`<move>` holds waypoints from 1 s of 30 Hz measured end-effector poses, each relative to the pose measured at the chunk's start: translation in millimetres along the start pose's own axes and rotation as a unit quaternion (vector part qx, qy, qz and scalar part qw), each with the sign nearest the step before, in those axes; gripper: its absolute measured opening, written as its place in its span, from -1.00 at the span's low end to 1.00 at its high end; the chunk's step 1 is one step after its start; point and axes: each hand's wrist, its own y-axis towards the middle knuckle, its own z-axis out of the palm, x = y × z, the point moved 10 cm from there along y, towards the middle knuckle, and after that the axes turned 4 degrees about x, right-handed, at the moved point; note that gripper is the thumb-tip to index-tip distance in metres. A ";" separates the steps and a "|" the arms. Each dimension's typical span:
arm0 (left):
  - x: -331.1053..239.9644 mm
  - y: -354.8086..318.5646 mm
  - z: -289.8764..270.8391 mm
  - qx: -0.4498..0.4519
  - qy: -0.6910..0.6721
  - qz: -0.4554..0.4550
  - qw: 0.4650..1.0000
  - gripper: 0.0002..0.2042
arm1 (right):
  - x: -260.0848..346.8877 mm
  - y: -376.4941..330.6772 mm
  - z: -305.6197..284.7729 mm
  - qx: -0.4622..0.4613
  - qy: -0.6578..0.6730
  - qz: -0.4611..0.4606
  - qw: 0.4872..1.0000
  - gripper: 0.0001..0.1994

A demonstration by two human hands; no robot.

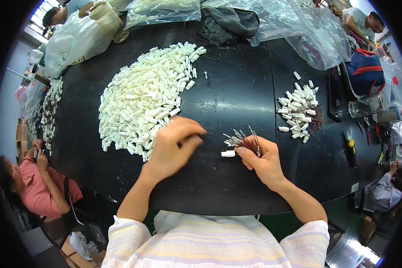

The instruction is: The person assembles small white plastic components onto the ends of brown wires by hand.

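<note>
My right hand (pixel 264 161) is closed around a bundle of thin brown wires (pixel 250 145) with bare metal terminals at their ends. A small white plastic connector housing (pixel 228 153) sits at the end of one wire, beside the thumb. Over the table, to the left of the bundle, my left hand (pixel 176 142) has bent fingers, its thumb a little apart from the forefinger. Nothing shows between them. Just beyond that hand spreads a large heap of loose white connector housings (pixel 140 98).
Farther right lies a smaller pile of housings with brown wires (pixel 299 107). Clear plastic bags (pixel 317 40) and a dark grey cloth (pixel 230 24) lie along the far side of the black table (pixel 228 107). A glass jar (pixel 368 106) rests at right. Other people sit around.
</note>
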 end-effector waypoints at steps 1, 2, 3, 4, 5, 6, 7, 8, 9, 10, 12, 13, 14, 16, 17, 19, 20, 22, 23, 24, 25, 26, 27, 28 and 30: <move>-3.7 2.2 -15.9 -0.037 0.137 0.037 0.989 -0.79 | 2.3 0.0 -0.9 -0.008 -0.012 -0.007 1.000 -0.90; -9.5 1.9 -26.6 -0.074 0.270 0.073 0.957 -0.80 | 4.3 -0.1 -2.3 -0.016 -0.025 -0.015 0.999 -0.90; -1.0 0.6 -31.2 -0.080 0.286 0.043 0.954 -0.83 | 4.2 0.4 -2.0 -0.016 -0.026 -0.015 0.999 -0.90; 1.5 -0.3 -32.9 -0.081 0.285 0.043 0.954 -0.83 | 4.4 1.3 -1.8 -0.016 -0.042 -0.020 0.999 -0.90; 3.6 -0.1 -32.6 -0.075 0.300 0.042 0.950 -0.83 | 5.1 2.0 -1.7 -0.016 -0.058 -0.026 0.998 -0.90; 4.9 1.7 -30.0 -0.070 0.314 0.042 0.946 -0.84 | 4.2 2.4 -2.5 -0.019 -0.060 -0.025 0.998 -0.90; -3.6 3.0 -29.1 -0.081 0.319 0.076 0.941 -0.85 | 3.6 2.8 -3.2 -0.022 -0.053 -0.024 0.998 -0.91; -7.7 3.8 -26.1 -0.081 0.315 0.078 0.942 -0.85 | 3.8 2.8 -4.1 -0.026 -0.045 -0.024 0.998 -0.90; -7.2 3.5 -25.9 -0.089 0.233 0.056 0.967 -0.86 | 4.7 2.6 -5.1 -0.030 -0.047 -0.024 0.998 -0.90; -5.8 2.3 -24.1 -0.096 0.149 0.033 0.984 -0.87 | 3.9 2.6 -5.3 -0.028 -0.027 -0.015 0.999 -0.90; 20.3 -2.5 2.5 -0.038 -0.148 -0.097 0.983 -0.89 | 3.4 2.2 -5.2 -0.026 -0.008 -0.007 1.000 -0.90; 22.9 -3.8 18.0 -0.005 -0.259 -0.136 0.956 -0.87 | 3.1 2.3 -4.2 -0.023 -0.001 -0.005 1.000 -0.90; 22.3 -5.0 33.3 0.027 -0.367 -0.172 0.914 -0.84 | 2.7 2.1 -3.5 -0.020 0.005 -0.002 1.000 -0.90; 29.3 -5.4 49.2 0.034 -0.431 -0.186 0.882 -0.83 | 4.1 0.9 -2.6 -0.018 0.003 -0.002 1.000 -0.90; 32.9 -7.2 57.7 0.040 -0.494 -0.198 0.846 -0.82 | 4.6 0.5 -1.8 -0.017 0.000 -0.001 1.000 -0.90; 37.0 -9.1 63.6 0.046 -0.518 -0.215 0.826 -0.81 | 4.8 0.0 -3.3 -0.018 -0.004 -0.002 1.000 -0.89; 38.7 -11.1 67.7 0.050 -0.542 -0.230 0.807 -0.81 | 5.0 -0.1 -3.8 -0.017 -0.008 -0.003 1.000 -0.89; 38.5 -11.7 68.4 0.050 -0.550 -0.233 0.801 -0.82 | 4.5 0.4 -3.3 -0.016 -0.002 -0.004 1.000 -0.89; 38.3 -12.0 68.7 0.048 -0.558 -0.236 0.794 -0.82 | 4.3 0.6 -2.6 -0.014 0.002 -0.005 1.000 -0.88; 37.7 -12.3 68.3 0.048 -0.558 -0.236 0.794 -0.82 | 4.1 0.9 -2.2 -0.014 0.003 -0.005 1.000 -0.88; 37.1 -12.3 66.7 0.042 -0.559 -0.234 0.795 -0.83 | 4.6 1.1 -1.5 -0.013 -0.004 -0.007 1.000 -0.88; 36.7 -12.1 65.2 0.037 -0.560 -0.231 0.795 -0.83 | 5.0 1.3 -0.8 -0.011 -0.011 -0.009 1.000 -0.88; 35.5 -11.6 65.3 0.037 -0.560 -0.231 0.795 -0.83 | 5.2 1.3 -0.6 -0.012 -0.011 -0.009 1.000 -0.88; 35.5 -11.3 64.8 0.032 -0.559 -0.234 0.795 -0.84 | 6.4 1.4 -0.1 -0.011 -0.018 -0.013 1.000 -0.88; 37.0 -11.7 64.2 0.026 -0.557 -0.237 0.795 -0.84 | 7.2 1.5 0.3 -0.010 -0.025 -0.017 0.999 -0.88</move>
